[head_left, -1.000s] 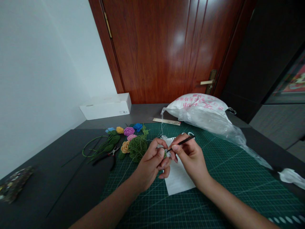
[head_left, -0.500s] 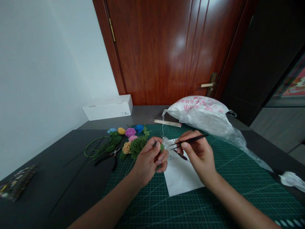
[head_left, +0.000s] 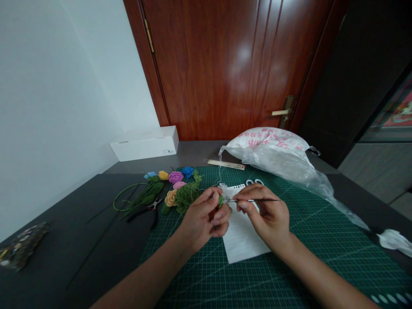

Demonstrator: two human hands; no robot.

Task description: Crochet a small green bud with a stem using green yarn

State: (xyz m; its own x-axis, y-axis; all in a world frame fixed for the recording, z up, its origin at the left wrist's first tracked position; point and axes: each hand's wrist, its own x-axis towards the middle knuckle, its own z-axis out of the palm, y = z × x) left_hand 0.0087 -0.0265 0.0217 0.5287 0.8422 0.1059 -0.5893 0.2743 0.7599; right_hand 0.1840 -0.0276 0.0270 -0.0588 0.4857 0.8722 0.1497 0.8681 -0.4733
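Pinched in my left hand (head_left: 206,214) is a small crocheted flower, its frilly white part (head_left: 222,187) pointing up and a green part (head_left: 220,201) between the fingertips. My right hand (head_left: 265,210) is closed round dark tweezers (head_left: 257,200), held nearly level and seen edge-on. Their tips touch or nearly touch the flower; the exact contact is too small to make out. Thin white yarn (head_left: 220,171) runs up from the flower towards the bag. Beneath the hands a white sheet of paper (head_left: 243,240) lies on a green cutting mat (head_left: 206,274).
Left of my hands are green yarn (head_left: 186,196), a purple crocheted flower (head_left: 175,177), other coloured flowers and black-handled pliers (head_left: 154,206). White-handled scissors (head_left: 259,182) lie behind my right hand. Further back are a ruler (head_left: 226,165), a white box (head_left: 144,145) and a large plastic bag (head_left: 273,143).
The tweezers have turned from tilted, with two prongs apart, to nearly level and edge-on, with their tips now at the flower. My right hand has lowered slightly, uncovering the scissors' handles.
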